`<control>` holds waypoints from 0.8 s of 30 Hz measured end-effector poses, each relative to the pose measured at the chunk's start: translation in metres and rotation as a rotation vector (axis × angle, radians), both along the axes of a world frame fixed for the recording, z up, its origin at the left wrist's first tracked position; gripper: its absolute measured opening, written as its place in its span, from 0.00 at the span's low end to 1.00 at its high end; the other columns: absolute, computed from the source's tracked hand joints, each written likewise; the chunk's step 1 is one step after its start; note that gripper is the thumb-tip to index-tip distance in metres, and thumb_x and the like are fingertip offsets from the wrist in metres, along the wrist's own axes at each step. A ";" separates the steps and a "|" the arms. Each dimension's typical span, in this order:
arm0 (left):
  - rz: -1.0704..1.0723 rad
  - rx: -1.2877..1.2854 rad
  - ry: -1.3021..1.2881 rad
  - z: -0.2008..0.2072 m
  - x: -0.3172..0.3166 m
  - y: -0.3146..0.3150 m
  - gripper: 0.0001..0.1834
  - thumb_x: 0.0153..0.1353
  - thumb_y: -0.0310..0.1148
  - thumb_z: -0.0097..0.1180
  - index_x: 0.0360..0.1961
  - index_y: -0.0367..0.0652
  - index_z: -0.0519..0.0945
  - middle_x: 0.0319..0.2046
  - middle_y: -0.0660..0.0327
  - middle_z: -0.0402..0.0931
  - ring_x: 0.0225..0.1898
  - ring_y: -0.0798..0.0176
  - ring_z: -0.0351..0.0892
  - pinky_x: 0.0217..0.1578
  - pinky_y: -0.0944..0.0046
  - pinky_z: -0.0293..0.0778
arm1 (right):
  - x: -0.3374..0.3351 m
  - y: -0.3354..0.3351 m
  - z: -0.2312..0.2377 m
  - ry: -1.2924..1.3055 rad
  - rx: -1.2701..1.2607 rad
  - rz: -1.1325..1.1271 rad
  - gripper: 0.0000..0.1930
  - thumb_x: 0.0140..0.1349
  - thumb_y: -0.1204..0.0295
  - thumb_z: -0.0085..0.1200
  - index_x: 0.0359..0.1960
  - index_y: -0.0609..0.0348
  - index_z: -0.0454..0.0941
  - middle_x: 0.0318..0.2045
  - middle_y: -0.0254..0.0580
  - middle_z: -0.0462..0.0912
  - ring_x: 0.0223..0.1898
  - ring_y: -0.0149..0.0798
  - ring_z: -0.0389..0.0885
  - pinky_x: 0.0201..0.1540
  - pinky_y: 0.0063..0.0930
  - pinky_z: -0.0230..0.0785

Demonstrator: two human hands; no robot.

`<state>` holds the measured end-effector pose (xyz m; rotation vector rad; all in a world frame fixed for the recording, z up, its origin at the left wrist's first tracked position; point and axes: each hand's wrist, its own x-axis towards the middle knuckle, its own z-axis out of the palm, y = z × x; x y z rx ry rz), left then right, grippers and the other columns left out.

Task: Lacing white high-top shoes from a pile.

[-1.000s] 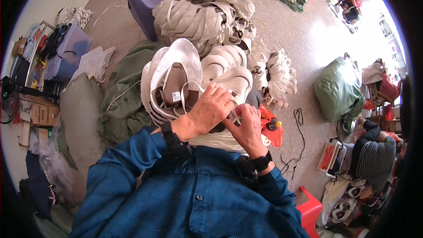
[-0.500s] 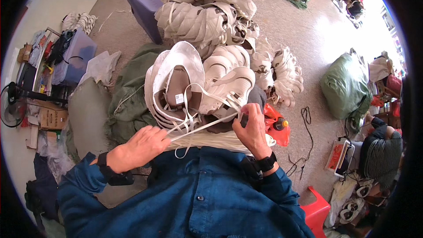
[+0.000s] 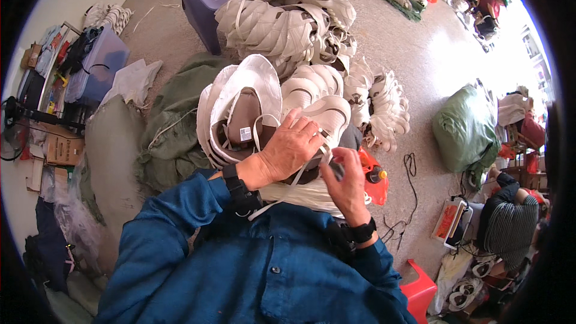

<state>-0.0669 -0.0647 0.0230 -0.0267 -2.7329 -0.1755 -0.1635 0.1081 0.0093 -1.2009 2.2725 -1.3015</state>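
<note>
Over my lap rests a beige shoe upper (image 3: 331,110), in front of several nested beige uppers (image 3: 306,81). My left hand (image 3: 291,149) lies across its lacing area, fingers drawn together at the eyelets; what they pinch is hidden. Close by on the right, my right hand (image 3: 347,183) pinches a white shoelace (image 3: 326,157) between thumb and fingers. A loose lace end (image 3: 276,201) hangs below my left hand. Left of the hands stands a stack of white-lined uppers (image 3: 255,72) with brown insides. Beneath the hands lies a bundle of white laces (image 3: 312,197).
Rings of beige uppers (image 3: 270,27) are piled ahead beside a purple chair (image 3: 201,9). Green sacks (image 3: 465,120) lie right and left. An orange bag with a bottle (image 3: 375,180), a black cord (image 3: 409,171) and a red stool (image 3: 419,288) are at my right.
My left hand has moved right and up from the lower left, where it held the lace stretched, to the upper's eyelets. The lace now hangs slack. My right hand stays near the same spot.
</note>
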 end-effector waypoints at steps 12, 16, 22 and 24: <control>-0.021 0.407 0.089 0.042 0.030 -0.001 0.17 0.59 0.19 0.58 0.51 0.36 0.79 0.33 0.51 0.77 0.33 0.47 0.80 0.34 0.54 0.75 | -0.025 -0.022 -0.016 -0.346 -0.392 -0.207 0.05 0.71 0.75 0.49 0.38 0.63 0.75 0.34 0.38 0.80 0.34 0.36 0.78 0.38 0.26 0.69; 0.076 0.623 0.009 0.023 0.031 -0.001 0.14 0.60 0.18 0.58 0.47 0.38 0.80 0.32 0.49 0.76 0.33 0.44 0.79 0.33 0.53 0.74 | -0.045 0.010 -0.021 -0.810 -0.556 -0.460 0.10 0.75 0.68 0.44 0.39 0.59 0.76 0.26 0.34 0.79 0.25 0.26 0.75 0.28 0.20 0.66; 0.086 0.656 -0.026 -0.002 0.015 -0.011 0.09 0.62 0.20 0.55 0.43 0.36 0.80 0.35 0.47 0.77 0.37 0.41 0.80 0.37 0.50 0.74 | -0.070 0.071 -0.032 -1.002 -0.742 -0.609 0.08 0.74 0.68 0.43 0.41 0.58 0.74 0.29 0.38 0.80 0.26 0.31 0.76 0.28 0.24 0.69; 0.092 0.620 -0.039 -0.003 0.012 -0.018 0.08 0.62 0.20 0.54 0.42 0.35 0.80 0.35 0.47 0.77 0.37 0.41 0.79 0.38 0.50 0.75 | -0.079 0.087 -0.045 -1.026 -0.768 -0.643 0.08 0.73 0.69 0.43 0.41 0.58 0.73 0.30 0.39 0.80 0.28 0.32 0.76 0.29 0.26 0.69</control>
